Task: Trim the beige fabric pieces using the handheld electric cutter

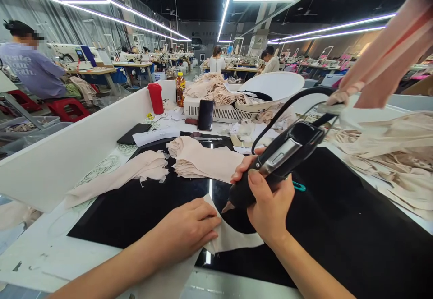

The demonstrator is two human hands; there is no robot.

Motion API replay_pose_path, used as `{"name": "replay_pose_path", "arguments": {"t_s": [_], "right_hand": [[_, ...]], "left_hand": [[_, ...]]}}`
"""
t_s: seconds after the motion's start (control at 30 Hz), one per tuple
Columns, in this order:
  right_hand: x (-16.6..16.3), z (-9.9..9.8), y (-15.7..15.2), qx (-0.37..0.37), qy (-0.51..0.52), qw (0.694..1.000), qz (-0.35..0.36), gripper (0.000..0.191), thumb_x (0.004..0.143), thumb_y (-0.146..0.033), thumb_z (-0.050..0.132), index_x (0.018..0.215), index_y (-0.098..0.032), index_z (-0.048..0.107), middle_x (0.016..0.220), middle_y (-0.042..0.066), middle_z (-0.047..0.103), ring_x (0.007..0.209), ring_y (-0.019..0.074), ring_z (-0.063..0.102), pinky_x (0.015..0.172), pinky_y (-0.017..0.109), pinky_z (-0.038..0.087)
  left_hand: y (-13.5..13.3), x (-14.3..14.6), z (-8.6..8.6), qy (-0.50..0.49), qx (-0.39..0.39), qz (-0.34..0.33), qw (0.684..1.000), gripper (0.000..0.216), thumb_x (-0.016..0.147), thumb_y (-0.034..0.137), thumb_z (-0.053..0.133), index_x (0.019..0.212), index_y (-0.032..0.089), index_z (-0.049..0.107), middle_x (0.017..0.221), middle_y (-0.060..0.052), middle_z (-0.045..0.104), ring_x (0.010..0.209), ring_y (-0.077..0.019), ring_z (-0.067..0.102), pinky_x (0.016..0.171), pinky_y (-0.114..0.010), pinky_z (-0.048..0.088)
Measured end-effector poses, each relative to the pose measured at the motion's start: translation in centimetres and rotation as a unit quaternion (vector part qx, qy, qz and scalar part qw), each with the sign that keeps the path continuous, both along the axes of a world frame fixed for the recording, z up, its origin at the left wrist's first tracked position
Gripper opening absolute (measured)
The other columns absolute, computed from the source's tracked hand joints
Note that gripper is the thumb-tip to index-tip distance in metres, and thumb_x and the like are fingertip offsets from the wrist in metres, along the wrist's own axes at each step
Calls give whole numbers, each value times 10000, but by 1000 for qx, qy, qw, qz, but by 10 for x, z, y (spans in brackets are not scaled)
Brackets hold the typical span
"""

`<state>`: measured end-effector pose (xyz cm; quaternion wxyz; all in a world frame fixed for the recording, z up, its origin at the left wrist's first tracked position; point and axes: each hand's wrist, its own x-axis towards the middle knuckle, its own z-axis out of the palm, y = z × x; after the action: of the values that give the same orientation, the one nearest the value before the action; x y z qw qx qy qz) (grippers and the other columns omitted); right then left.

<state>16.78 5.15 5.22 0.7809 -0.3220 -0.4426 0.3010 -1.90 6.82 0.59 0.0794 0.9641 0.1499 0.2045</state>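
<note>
My right hand (270, 200) is wrapped round a black corded hand tool (280, 154) with a silver panel. The tool tilts up to the right; a knotted pink cloth strip (382, 60) is at its upper end. Under the lower end, a curved beige fabric piece (233, 240) lies on the black glossy board (135, 218). My left hand (184, 229) rests on that fabric, palm down with fingers laid over it, thumb hidden. More pale fabric (169, 276) runs below my left wrist. Beyond the hands lie a stack of cut fabric pieces (206, 159) and another fabric bundle (131, 172).
A phone (205, 115) leans upright against a white box (219, 114) piled with fabric. A red cup (155, 98) and a bottle (180, 89) stand behind. Heaped fabric (395, 159) lies at right. A turquoise clip (299, 186) is beside the tool. Several people sit beyond the low white wall (84, 150).
</note>
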Motion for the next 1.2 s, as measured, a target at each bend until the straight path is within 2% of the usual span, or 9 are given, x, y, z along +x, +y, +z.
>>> {"name": "replay_pose_path", "arguments": {"t_s": [0.33,0.5,0.63,0.8,0.97,1.07,1.2], "right_hand": [[-5,-2,1,20,-3,1000,12,297,881,-298,801,1125,-286,632,868,-44,681,657,112,647,621,264,570],[-5,-3,-1,18,-7,1000,12,299,881,-293,799,1126,-279,628,865,-40,679,659,115,647,628,271,572],[-7,-4,-2,20,-16,1000,15,316,877,-286,791,1138,-277,613,844,-42,678,641,116,640,615,274,567],[-8,-3,-3,10,-24,1000,-1,265,880,-237,761,1091,-268,605,846,-42,684,634,116,648,619,276,573],[-3,2,-8,4,-8,1000,-5,319,860,-272,799,1114,-270,606,840,-47,680,640,122,649,633,287,573],[1,3,-13,3,-7,1000,-10,322,862,-298,807,1115,-269,611,841,-45,678,647,127,653,654,300,571],[2,2,-16,-5,-8,1000,-17,337,857,-304,810,1126,-269,609,843,-43,681,649,133,656,656,308,575]], "left_hand": [[1,-4,4,12,-41,0,999,213,1078,239,552,1238,158,666,1145,-81,679,1052,-223,636,936,-353,588],[0,-4,4,18,-38,4,999,180,1064,213,567,1193,155,679,1146,-76,680,1033,-219,646,1039,-400,558],[-1,-4,3,25,-24,4,999,203,1075,197,545,1236,175,667,1156,-73,680,1042,-207,682,1144,-466,484],[-2,-6,2,31,-20,8,999,212,1078,197,537,1251,192,661,1154,-69,678,1041,-205,695,1139,-479,486],[-5,-6,8,34,-11,-2,999,219,1095,199,504,1264,186,642,1184,-68,690,1115,-208,683,1195,-480,433],[-8,-2,12,25,3,-14,1000,202,1097,197,492,1224,161,644,1133,-75,699,1073,-210,681,1161,-445,465],[-11,4,13,35,4,-24,999,173,1091,229,520,1171,159,657,1045,-72,692,976,-206,664,977,-358,565]]}}
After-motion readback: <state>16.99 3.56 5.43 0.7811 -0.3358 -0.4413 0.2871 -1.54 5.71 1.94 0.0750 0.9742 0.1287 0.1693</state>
